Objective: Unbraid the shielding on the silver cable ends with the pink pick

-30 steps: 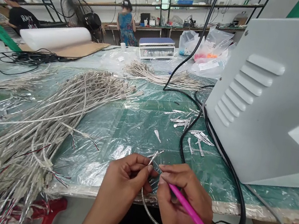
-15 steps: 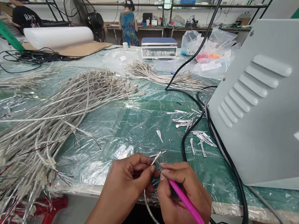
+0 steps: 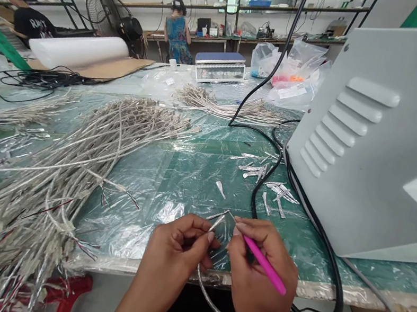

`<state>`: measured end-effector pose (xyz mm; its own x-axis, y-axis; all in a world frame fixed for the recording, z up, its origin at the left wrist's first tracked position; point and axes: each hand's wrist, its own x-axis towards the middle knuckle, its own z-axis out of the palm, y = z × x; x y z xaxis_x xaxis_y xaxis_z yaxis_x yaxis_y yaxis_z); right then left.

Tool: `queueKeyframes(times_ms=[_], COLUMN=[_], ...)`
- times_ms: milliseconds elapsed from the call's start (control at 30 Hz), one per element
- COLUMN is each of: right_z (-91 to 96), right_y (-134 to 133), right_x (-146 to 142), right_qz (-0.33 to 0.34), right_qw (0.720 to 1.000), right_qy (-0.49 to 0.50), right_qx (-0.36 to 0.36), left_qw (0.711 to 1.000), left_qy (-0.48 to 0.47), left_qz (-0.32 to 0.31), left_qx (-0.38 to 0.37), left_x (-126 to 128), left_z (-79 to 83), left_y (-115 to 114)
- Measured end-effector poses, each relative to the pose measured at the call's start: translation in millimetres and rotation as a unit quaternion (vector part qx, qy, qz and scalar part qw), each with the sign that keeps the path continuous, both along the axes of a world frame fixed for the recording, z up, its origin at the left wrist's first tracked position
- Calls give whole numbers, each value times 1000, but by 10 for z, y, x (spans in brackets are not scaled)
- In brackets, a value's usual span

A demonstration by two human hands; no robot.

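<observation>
My left hand (image 3: 180, 245) pinches a silvery braided cable (image 3: 205, 288) close to its end, between thumb and index finger. From that grip the cable loops down over the table edge toward my right wrist. My right hand (image 3: 263, 270) is closed round a pink-handled tool (image 3: 264, 265) held like a pen. Its thin metal tip reaches the cable's frayed end, just above my left fingertips. What shape the tip has is too small to tell. To the left lies a big heap of similar cables (image 3: 116, 129), several with stripped coloured wires.
Foil scraps (image 3: 256, 172) lie beyond my hands, beside a black cord (image 3: 255, 196). A large grey machine casing (image 3: 355, 149) stands at the right. Farther back are a scale (image 3: 220, 66), plastic bags (image 3: 287, 73) and a person (image 3: 178, 38). A red tool (image 3: 66, 297) sits below the table edge.
My right hand has moved slightly up and right, drawing the tool's tip from beside my left fingertips to the cable's end. My left hand keeps its pinch.
</observation>
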<state>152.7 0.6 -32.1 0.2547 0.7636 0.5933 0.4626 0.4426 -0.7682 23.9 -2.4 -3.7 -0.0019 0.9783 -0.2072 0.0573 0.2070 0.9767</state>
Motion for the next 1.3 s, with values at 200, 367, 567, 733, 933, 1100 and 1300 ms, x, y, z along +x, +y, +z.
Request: queueKeyframes(times_ms=[200,367,567,733,933,1100,1300], right_z=[-8,3,-9,-55,-43,-49,-36], right_y=[-37,-61,-71,-87,-117,-141,-152], right_x=[3,24,39,35,80,136,104], right_qz=[52,147,210,202,219,195,183], right_qw=[996,989,969,976,974,974,979], right_qy=[64,-18,-121,-73,-5,112,87], right_qx=[-31,22,47,37,57,36,16], left_qw=[996,985,973,975,981,989,985], left_qy=[-82,-135,-187,-218,-192,-136,-111], left_qz=[11,108,135,38,28,-29,-105], left_qx=[-21,16,-5,-9,-10,-46,-83], left_x=[-19,45,59,-37,-68,-97,-134], left_z=[5,-5,42,55,9,28,66], left_y=[30,15,12,-1,-30,-11,78])
